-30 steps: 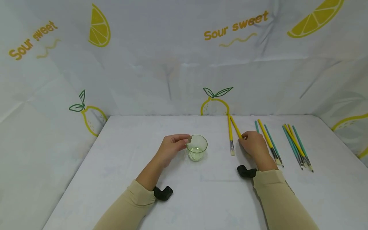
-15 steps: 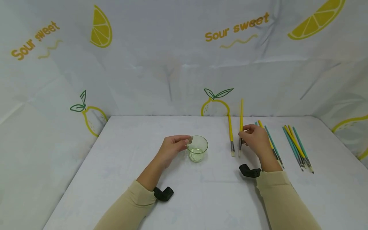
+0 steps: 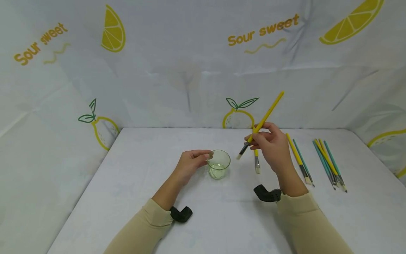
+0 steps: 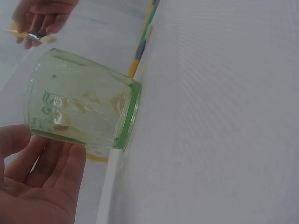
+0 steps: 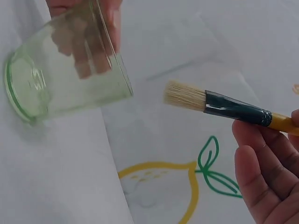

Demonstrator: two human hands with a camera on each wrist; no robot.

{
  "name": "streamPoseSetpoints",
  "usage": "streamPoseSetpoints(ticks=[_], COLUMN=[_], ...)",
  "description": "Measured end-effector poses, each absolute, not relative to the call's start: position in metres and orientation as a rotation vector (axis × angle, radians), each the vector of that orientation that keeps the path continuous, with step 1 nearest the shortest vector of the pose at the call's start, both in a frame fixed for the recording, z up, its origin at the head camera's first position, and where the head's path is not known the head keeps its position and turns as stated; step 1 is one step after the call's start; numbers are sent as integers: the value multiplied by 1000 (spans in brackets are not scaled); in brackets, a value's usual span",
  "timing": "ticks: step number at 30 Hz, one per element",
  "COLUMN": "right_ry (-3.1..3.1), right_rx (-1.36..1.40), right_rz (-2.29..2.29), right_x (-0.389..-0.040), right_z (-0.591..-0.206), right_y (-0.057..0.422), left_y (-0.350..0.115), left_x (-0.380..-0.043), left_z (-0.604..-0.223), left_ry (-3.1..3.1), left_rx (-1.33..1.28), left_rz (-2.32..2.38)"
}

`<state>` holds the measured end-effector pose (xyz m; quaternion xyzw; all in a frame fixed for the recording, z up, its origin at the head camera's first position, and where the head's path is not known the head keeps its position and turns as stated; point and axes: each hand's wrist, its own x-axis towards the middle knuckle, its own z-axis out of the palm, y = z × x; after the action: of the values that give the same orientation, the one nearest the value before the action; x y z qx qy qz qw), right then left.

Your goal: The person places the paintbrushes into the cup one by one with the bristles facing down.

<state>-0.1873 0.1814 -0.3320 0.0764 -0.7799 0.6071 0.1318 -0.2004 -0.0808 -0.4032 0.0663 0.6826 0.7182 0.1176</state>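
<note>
A pale green, clear glass (image 3: 218, 172) stands upright on the white table. My left hand (image 3: 188, 165) pinches its rim between thumb and fingers; in the left wrist view the thumb and fingers lie either side of the glass wall (image 4: 77, 100). Raised above the table to the right, my right hand (image 3: 275, 150) holds a yellow paintbrush (image 3: 269, 110) by the lower handle. The brush tilts, its pale bristles (image 5: 184, 96) pointing down and left, a little apart from the glass rim. Partly hidden behind the right hand, a second yellow paintbrush (image 3: 257, 163) lies on the table.
Right of the hand lie a yellow paintbrush (image 3: 295, 150) and a teal paintbrush (image 3: 302, 158). Farther right is a loose bunch of several teal and yellow paintbrushes (image 3: 328, 160). A white lemon-print cloth (image 3: 165, 95) hangs behind the table.
My right hand has lifted the yellow paintbrush off the table, turned its bristles toward the glass and moved left. The left hand has stayed at the glass.
</note>
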Motion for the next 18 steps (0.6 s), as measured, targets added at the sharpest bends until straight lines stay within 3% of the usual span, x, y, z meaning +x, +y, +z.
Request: streamPoseSetpoints(ticks=[7,18], right_ry=[-2270,-2567], right_rx=[312,235], right_rz=[1760,1627], right_x=[-184,-194], right_z=[-341,-367], right_y=[156,145], left_y=[-78,-76], left_x=[-202,-201], left_z=[-406,-407], left_ry=[1968,2000], left_rx=[230,231], left_rz=[2105,2076])
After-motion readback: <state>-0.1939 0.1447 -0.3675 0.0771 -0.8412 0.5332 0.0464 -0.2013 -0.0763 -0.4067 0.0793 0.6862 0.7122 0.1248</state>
